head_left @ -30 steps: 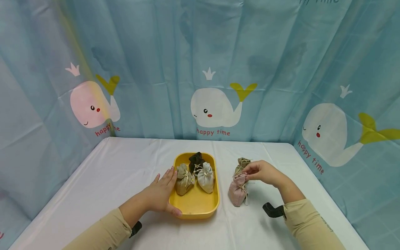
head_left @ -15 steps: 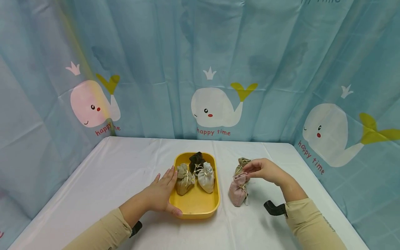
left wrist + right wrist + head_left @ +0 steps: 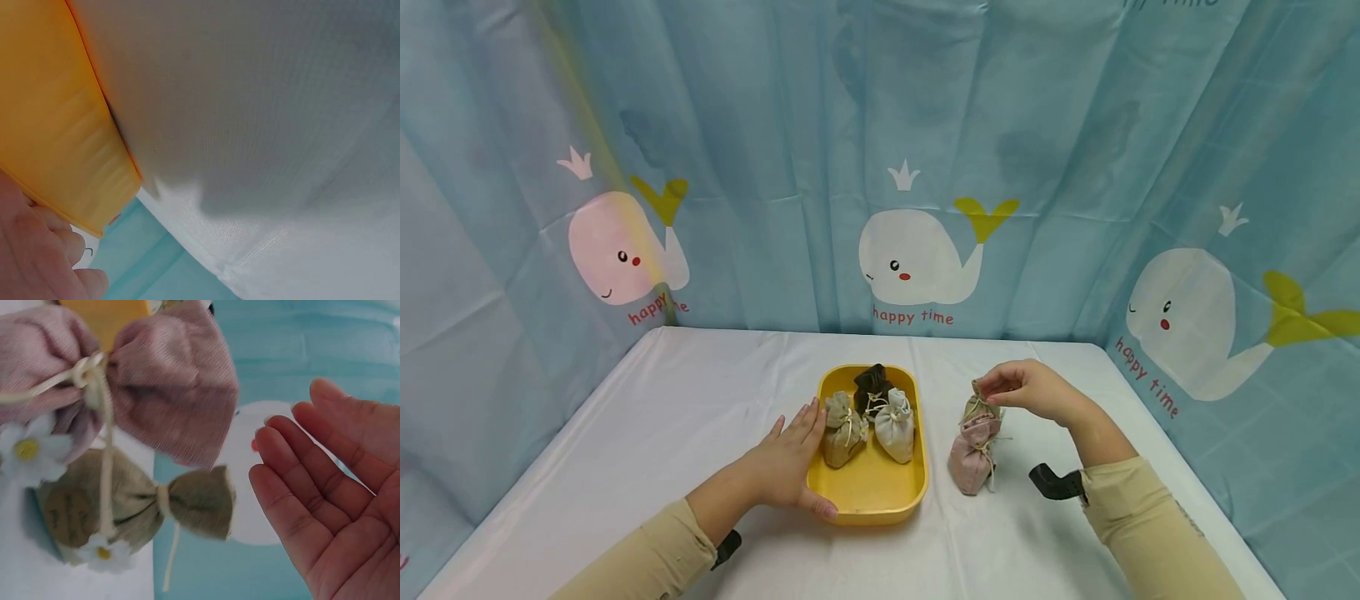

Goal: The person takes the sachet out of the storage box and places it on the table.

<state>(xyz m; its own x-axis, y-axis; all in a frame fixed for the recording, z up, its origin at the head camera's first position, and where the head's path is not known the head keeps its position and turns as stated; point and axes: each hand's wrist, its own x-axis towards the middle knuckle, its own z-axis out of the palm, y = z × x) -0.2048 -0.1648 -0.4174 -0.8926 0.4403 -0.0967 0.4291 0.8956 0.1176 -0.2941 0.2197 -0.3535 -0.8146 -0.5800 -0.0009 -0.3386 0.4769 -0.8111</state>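
Note:
My left hand (image 3: 788, 460) lies with straight fingers along the left rim of a yellow tray (image 3: 865, 504). In the tray stand a khaki drawstring pouch (image 3: 844, 442), a black pouch (image 3: 872, 385) and a white pouch (image 3: 895, 433). To the tray's right, a pink drawstring pouch (image 3: 972, 462) stands before another khaki pouch (image 3: 976, 408), partly hiding it. My right hand (image 3: 1033, 390) is at that khaki pouch's top in the head view. In the right wrist view its relaxed fingers (image 3: 281, 503) hold nothing, just off the gathered tops. White flowers (image 3: 28, 449) hang on both pouches.
A white cloth covers the table (image 3: 722, 375). Behind and at both sides hangs a blue curtain (image 3: 775, 167) with whale prints. A black wrist mount (image 3: 1056, 483) juts out below my right sleeve, over the table.
My right hand has moved away from the pink pouch's top, up and back to the khaki pouch's top. The left hand, the tray and the pouches in it have stayed put.

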